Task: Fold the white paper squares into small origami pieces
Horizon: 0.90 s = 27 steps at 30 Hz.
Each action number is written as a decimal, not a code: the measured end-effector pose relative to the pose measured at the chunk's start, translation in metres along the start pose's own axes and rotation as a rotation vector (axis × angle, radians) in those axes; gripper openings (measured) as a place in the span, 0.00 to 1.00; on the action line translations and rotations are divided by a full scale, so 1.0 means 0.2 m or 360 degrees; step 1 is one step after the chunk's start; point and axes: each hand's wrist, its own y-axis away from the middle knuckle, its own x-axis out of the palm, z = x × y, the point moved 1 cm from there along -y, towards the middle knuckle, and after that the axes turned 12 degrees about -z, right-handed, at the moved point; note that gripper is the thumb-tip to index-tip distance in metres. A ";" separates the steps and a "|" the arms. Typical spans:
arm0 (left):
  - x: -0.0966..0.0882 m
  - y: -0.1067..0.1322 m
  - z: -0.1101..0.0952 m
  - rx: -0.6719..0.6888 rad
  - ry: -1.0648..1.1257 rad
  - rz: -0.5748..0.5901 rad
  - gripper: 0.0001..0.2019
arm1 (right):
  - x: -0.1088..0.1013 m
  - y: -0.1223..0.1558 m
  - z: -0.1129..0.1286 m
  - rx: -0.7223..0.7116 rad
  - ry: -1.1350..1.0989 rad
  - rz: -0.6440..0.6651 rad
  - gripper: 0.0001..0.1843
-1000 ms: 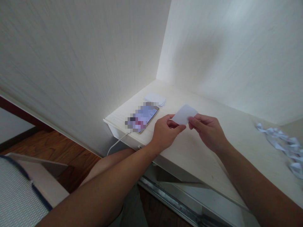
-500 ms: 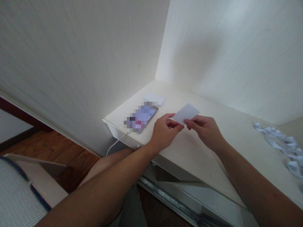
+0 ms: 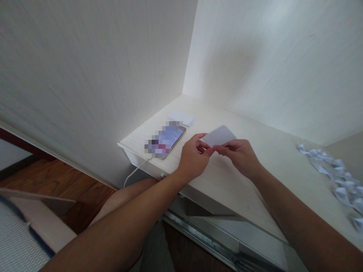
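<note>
A small white piece of paper [image 3: 219,135] is held just above the desk between both hands. My left hand [image 3: 194,156] pinches its near left edge with thumb and fingers. From the other side, my right hand [image 3: 239,155] grips the near edge, its thumb close against the left fingertips. Some fingers are hidden behind the paper. Left of my left hand lies a phone [image 3: 170,141] with a lit screen, partly blurred out. Behind the phone is a small stack of white paper pieces [image 3: 183,118].
A white cable [image 3: 134,174] runs from the phone over the desk edge. Several folded or twisted white paper pieces [image 3: 340,175] lie at the right on the white desk [image 3: 272,162]. Walls close in the left and back. An open drawer rail [image 3: 198,236] sits beneath the desk.
My right thumb and fingers have moved left along the paper's near edge to meet my left fingertips. The paper now tilts a little differently. The whole view has shifted slightly.
</note>
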 end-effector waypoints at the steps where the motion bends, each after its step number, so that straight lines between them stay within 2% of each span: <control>1: 0.00 0.00 -0.01 -0.0004 -0.0004 -0.0004 0.23 | 0.00 0.00 -0.01 0.0019 -0.0021 -0.0011 0.15; 7: 0.01 0.00 -0.04 -0.0097 -0.0011 0.0000 0.24 | -0.03 -0.02 -0.05 0.0050 -0.0092 -0.0084 0.13; 13: 0.01 0.00 -0.05 -0.0153 -0.0026 0.0042 0.21 | -0.09 -0.06 0.00 -0.0067 -0.0309 -0.0164 0.13; 16: 0.00 0.00 -0.04 -0.0138 -0.0063 0.0066 0.19 | -0.17 -0.10 0.02 0.0008 -0.0508 -0.0381 0.10; 20: -0.01 0.00 -0.02 -0.0125 -0.0060 0.0016 0.15 | -0.25 -0.14 0.01 0.0026 -0.0677 -0.0642 0.13; 23: -0.02 -0.01 0.00 -0.0121 -0.0018 -0.0034 0.14 | -0.22 -0.14 0.01 0.0123 -0.0703 -0.0607 0.15; 27: -0.02 -0.01 0.01 -0.0131 0.0068 -0.0002 0.14 | -0.13 -0.10 -0.01 0.0299 -0.0705 -0.0479 0.18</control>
